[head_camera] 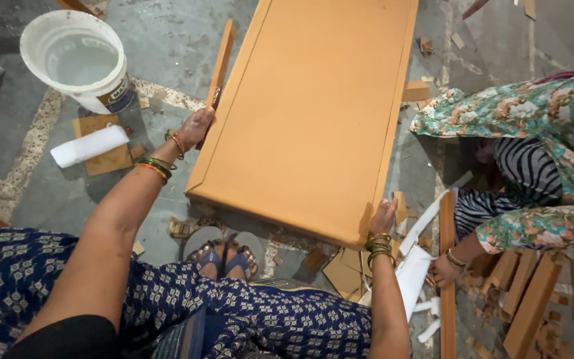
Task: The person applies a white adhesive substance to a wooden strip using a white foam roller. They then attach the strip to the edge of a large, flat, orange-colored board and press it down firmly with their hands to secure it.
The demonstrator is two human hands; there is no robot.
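We hold the orange board (313,113), lying flat on the floor ahead, with our left hand (195,127) closed on its left edge and our right hand (383,216) gripping the near right corner. Best we lift evenly, fingers clear of the wood scraps (340,269).

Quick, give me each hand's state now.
Left hand: shut on the left edge of the large orange wooden panel.
Right hand: gripping the panel's near right corner.
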